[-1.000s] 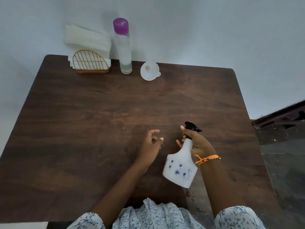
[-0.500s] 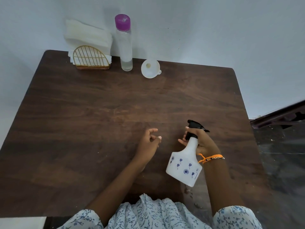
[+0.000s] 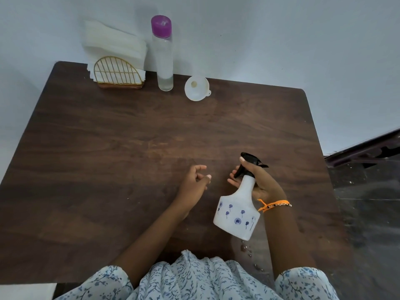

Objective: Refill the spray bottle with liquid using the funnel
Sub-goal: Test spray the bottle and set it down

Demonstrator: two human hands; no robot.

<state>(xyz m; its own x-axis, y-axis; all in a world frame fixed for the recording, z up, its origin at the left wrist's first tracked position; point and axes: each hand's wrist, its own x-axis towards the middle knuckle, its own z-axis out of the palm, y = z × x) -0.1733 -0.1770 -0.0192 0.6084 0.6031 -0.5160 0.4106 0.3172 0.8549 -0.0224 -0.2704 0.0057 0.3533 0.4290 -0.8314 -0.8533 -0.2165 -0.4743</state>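
Observation:
A white spray bottle (image 3: 238,211) with blue flower prints and a black trigger head is tilted above the near right of the table. My right hand (image 3: 257,182) is wrapped around its neck and trigger head. My left hand (image 3: 194,182) rests a little to the left of the bottle, fingers loosely curled and holding nothing. A white funnel (image 3: 196,88) lies at the far middle of the table. Left of it stands a tall clear bottle (image 3: 163,59) with a purple cap and a little liquid at its bottom.
A gold wire holder (image 3: 118,72) with white napkins stands at the far left by the wall. Water drops (image 3: 245,249) lie on the dark wooden table (image 3: 108,148) below the spray bottle. A dark floor and furniture edge (image 3: 368,152) show to the right.
My right hand has tilted the spray bottle slightly and shifted it a little to the right. My left hand stays in about the same place.

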